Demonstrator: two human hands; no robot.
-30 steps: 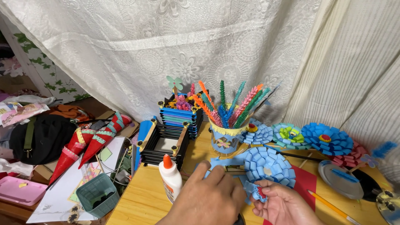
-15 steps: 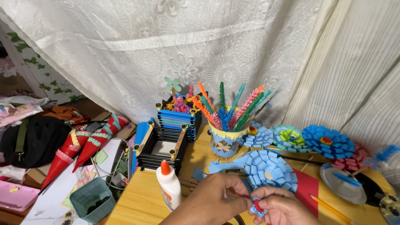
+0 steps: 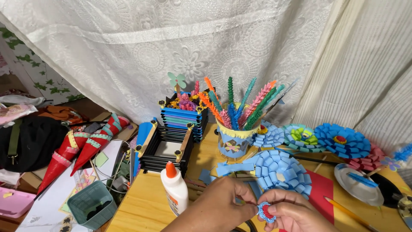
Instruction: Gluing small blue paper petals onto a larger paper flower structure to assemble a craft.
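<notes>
At the bottom centre of the frame, the left hand (image 3: 214,210) and the right hand (image 3: 296,215) together pinch a small rosette (image 3: 266,212), blue with a red middle, just above the table (image 3: 141,202). It looks nearly formed. Behind it lies a large blue flower (image 3: 281,169), apparently without a centre yet. The glue bottle (image 3: 175,191) stands capped, lower left of centre.
</notes>
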